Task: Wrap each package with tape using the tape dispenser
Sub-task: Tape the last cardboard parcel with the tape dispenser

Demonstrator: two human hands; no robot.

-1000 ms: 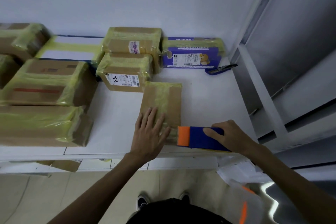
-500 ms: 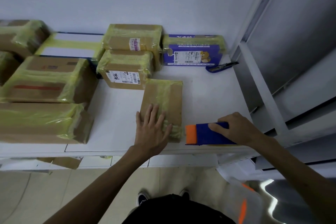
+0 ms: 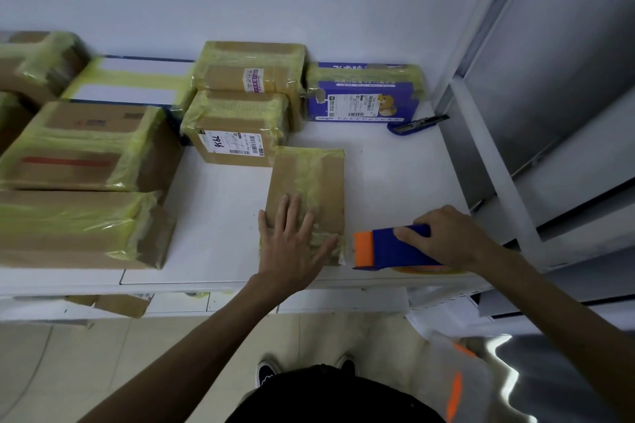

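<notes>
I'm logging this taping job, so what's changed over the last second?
The right hand drew the tape dispenser rightward, off the near right edge of the flat brown package; a small gap now separates them. The left hand stayed pressed flat on that package, and the other packages did not move.

Flat taped brown package (image 3: 311,182), dispenser (image 3: 388,249) beside

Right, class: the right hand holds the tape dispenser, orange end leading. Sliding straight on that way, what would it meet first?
Likely the flat brown package, at its near right corner, just beside the thumb of the left hand.
</notes>
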